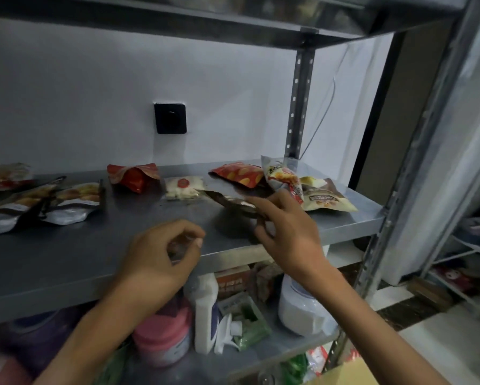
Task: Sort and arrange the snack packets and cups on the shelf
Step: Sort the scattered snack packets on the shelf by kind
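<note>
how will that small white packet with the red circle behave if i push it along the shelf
The white packet lies flat on the smooth grey shelf, so it would probably slide rather than roll or tip. It looks small and soft, so likely light and somewhat floppy when lifted. Its glossy wrapper may be a bit slippery to pinch.

Bare forearms (pixel 100 323), seemingly no sleeves
</note>
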